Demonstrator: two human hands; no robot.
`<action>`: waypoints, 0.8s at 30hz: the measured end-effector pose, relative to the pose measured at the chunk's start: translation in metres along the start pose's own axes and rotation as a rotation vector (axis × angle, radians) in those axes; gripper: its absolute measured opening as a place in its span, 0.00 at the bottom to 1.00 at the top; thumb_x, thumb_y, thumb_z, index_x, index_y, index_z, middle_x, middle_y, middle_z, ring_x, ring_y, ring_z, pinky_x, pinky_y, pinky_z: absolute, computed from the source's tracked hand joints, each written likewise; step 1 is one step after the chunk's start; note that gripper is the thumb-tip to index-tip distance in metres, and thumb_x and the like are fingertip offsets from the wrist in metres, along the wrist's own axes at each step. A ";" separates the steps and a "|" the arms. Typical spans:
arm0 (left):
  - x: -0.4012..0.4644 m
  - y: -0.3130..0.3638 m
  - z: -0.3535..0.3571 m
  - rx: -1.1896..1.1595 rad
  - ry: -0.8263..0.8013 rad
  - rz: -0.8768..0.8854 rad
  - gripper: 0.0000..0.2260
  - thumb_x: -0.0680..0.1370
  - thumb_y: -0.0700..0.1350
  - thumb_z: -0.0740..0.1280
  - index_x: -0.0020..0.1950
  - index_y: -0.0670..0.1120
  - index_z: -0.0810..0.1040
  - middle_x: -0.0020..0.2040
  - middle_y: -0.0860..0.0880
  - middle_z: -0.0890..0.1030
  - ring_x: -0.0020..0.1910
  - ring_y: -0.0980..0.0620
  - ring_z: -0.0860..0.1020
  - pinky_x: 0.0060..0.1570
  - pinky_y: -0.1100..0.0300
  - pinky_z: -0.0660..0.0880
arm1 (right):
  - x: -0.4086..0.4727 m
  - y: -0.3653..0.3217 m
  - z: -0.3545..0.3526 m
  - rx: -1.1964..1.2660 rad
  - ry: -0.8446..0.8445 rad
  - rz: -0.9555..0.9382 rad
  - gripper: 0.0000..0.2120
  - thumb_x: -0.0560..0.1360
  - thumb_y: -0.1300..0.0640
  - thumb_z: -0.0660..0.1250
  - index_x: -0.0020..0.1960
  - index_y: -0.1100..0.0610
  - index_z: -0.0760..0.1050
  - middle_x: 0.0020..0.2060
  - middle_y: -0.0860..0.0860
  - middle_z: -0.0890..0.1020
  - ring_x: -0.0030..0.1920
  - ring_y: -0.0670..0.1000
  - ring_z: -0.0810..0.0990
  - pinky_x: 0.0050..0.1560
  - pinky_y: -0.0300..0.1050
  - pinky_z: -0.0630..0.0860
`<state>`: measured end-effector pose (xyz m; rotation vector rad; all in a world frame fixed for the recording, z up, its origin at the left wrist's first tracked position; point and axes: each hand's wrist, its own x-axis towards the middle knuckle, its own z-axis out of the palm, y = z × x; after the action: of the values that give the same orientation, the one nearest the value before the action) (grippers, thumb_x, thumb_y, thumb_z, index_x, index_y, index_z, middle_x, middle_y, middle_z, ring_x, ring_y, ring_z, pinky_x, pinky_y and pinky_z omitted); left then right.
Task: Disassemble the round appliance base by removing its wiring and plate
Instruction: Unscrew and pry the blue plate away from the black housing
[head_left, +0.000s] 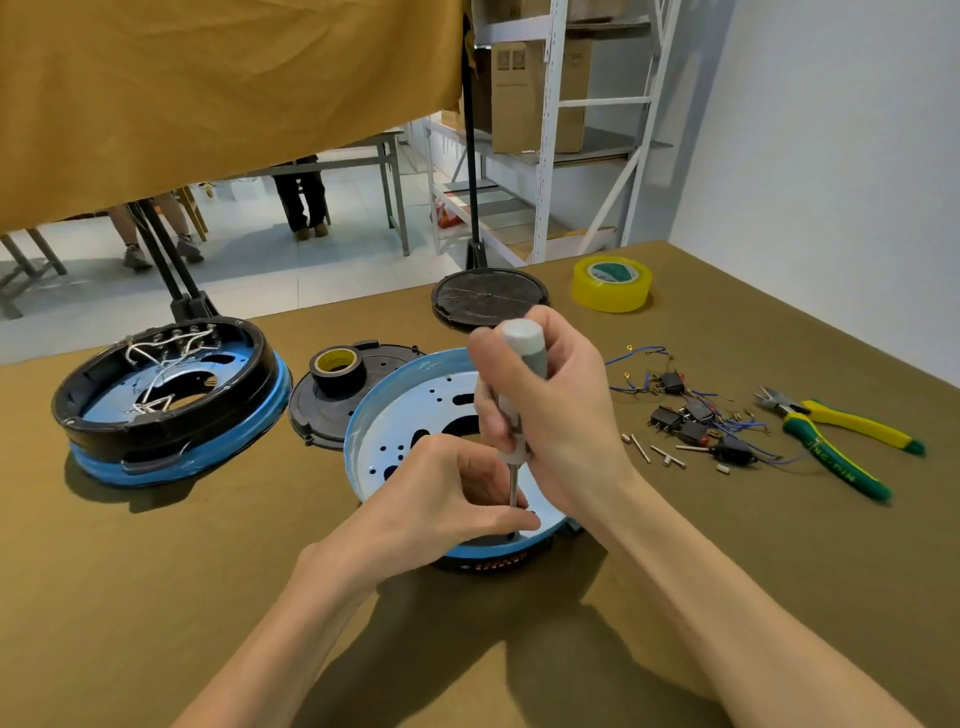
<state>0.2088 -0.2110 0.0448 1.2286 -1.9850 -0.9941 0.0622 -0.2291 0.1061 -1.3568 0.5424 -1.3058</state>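
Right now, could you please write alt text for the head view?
The right hand holds a grey-handled screwdriver upright in a round blue appliance base while the left hand pinches near its tip. Pliers, loose switches and tape rolls lie around.

Yellow tape roll (612, 283) far right, green-yellow pliers (836, 441) at right, black tape roll (336, 370) behind, shelving (550, 124) beyond

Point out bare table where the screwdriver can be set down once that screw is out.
Bare cloth lies near the front edge, left of the left hand and below the second base. More lies right of the right hand, below the pliers. Crowded: the switches and screws between.
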 end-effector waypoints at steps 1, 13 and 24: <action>0.000 0.001 -0.001 -0.022 -0.044 0.001 0.02 0.75 0.50 0.77 0.46 0.55 0.86 0.42 0.58 0.87 0.43 0.58 0.85 0.45 0.65 0.81 | 0.002 -0.001 -0.001 0.058 -0.018 0.035 0.20 0.72 0.47 0.75 0.47 0.61 0.70 0.30 0.55 0.75 0.25 0.49 0.71 0.24 0.40 0.69; 0.000 -0.006 -0.006 -0.023 0.064 -0.035 0.09 0.70 0.54 0.81 0.42 0.52 0.86 0.39 0.54 0.87 0.41 0.53 0.86 0.45 0.56 0.83 | 0.000 0.013 -0.003 0.090 -0.150 0.103 0.23 0.76 0.39 0.71 0.52 0.59 0.74 0.39 0.55 0.81 0.32 0.50 0.76 0.33 0.42 0.74; -0.003 -0.002 -0.009 -0.055 -0.038 -0.029 0.06 0.74 0.47 0.78 0.50 0.50 0.88 0.45 0.57 0.88 0.49 0.57 0.86 0.54 0.64 0.80 | 0.000 0.009 0.005 0.053 -0.084 0.094 0.23 0.75 0.42 0.69 0.57 0.61 0.72 0.37 0.52 0.79 0.27 0.49 0.73 0.35 0.47 0.73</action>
<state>0.2179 -0.2112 0.0478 1.2203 -1.9609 -1.0869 0.0698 -0.2299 0.0988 -1.3209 0.5048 -1.1743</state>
